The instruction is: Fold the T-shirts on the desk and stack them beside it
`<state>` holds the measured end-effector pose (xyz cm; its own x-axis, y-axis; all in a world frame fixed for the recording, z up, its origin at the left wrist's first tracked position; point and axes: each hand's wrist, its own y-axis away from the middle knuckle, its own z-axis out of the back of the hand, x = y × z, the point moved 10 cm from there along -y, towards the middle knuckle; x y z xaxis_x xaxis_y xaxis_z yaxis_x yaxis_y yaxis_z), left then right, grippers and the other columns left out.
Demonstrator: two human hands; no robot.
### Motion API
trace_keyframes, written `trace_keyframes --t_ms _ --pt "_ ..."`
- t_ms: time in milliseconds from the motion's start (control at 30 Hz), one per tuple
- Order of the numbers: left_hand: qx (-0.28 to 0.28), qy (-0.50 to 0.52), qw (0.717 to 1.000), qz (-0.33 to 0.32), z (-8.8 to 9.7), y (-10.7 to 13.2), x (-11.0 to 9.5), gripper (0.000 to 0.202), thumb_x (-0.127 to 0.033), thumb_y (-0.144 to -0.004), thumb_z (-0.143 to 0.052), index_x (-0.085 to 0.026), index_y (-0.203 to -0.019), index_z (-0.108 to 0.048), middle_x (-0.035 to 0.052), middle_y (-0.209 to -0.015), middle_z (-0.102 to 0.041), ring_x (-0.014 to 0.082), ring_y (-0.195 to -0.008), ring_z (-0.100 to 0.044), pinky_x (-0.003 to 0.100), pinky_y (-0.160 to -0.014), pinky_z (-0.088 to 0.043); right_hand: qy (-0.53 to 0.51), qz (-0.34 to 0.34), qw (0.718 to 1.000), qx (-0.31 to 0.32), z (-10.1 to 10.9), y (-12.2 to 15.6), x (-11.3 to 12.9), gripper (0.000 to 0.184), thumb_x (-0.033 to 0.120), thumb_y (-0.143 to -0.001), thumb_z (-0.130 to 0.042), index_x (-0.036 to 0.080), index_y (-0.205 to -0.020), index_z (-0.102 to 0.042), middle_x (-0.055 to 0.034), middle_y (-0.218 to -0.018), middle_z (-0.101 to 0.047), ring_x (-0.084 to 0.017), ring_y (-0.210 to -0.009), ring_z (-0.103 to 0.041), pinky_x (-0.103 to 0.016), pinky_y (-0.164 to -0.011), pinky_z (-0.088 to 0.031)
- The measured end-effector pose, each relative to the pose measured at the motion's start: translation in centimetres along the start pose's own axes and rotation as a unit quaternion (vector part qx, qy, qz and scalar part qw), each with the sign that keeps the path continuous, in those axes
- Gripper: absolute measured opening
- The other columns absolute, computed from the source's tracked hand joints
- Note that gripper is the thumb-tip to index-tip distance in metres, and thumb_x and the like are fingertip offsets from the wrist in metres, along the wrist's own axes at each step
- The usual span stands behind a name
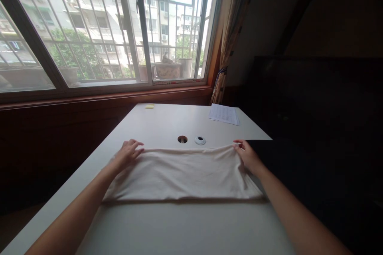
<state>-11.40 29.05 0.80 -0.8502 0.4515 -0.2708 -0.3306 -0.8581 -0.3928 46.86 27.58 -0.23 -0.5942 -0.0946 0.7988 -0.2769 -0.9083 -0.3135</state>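
Note:
A pale, off-white piece of cloth (185,173) lies across the white table in a wide, folded band, with soft wrinkles toward its right end. At its far left corner is my left hand (128,154), the thumb and fingers closed on the cloth's upper edge, though the fingertips are only partly visible. My right hand (247,155) pinches the far right corner, where the fabric bunches and creases run down from the fingers. Between the two hands the far edge runs nearly straight. Whether the cloth is a garment I cannot tell.
The white table (167,121) has an open round cable hole (182,139) and a round grommet cover (200,140) just beyond the cloth. Printed papers (224,114) lie at the far right, a yellow sticky note (149,106) at the far left. Behind stands a barred window (119,28) with a curtain (223,63).

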Motion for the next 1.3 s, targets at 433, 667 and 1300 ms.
trace_keyframes --t_ms 433,667,1300 --pt "0.075 0.059 0.993 -0.074 -7.1 -6.9 -11.5 0.005 -0.026 -0.089 -0.072 -0.022 -0.092 -0.072 0.0053 -0.093 -0.068 0.0244 -0.091 -0.058 0.034 -0.082 -0.049 0.074 0.047 0.994 -0.060 1.3 -0.4 2.6 0.052 0.056 -0.087 -0.049 0.020 -0.122 -0.060 -0.0086 -0.098 -0.065 -0.024 -0.088 -0.064 -0.037 -0.081 -0.050" --pt "0.049 0.067 0.996 -0.037 -7.1 -6.7 -9.5 0.006 -0.025 -0.092 -0.064 -0.022 -0.091 -0.068 0.0051 -0.095 -0.065 0.0231 -0.091 -0.059 0.034 -0.083 -0.049 0.142 0.033 0.988 -0.043 -0.1 -2.2 1.6 0.042 0.044 -0.087 -0.055 0.024 -0.123 -0.061 -0.0065 -0.096 -0.068 -0.022 -0.084 -0.064 -0.033 -0.078 -0.048" --pt "0.031 0.013 0.998 -0.052 -5.3 -3.5 -8.9 0.022 -0.038 -0.101 -0.049 -0.022 -0.102 -0.064 0.0081 -0.101 -0.059 0.0271 -0.095 -0.049 0.045 -0.093 -0.045 0.320 0.002 0.947 -0.032 -2.5 1.2 1.3 0.024 0.032 -0.095 -0.056 0.020 -0.114 -0.065 -0.0110 -0.110 -0.069 -0.023 -0.090 -0.064 -0.030 -0.069 -0.043"
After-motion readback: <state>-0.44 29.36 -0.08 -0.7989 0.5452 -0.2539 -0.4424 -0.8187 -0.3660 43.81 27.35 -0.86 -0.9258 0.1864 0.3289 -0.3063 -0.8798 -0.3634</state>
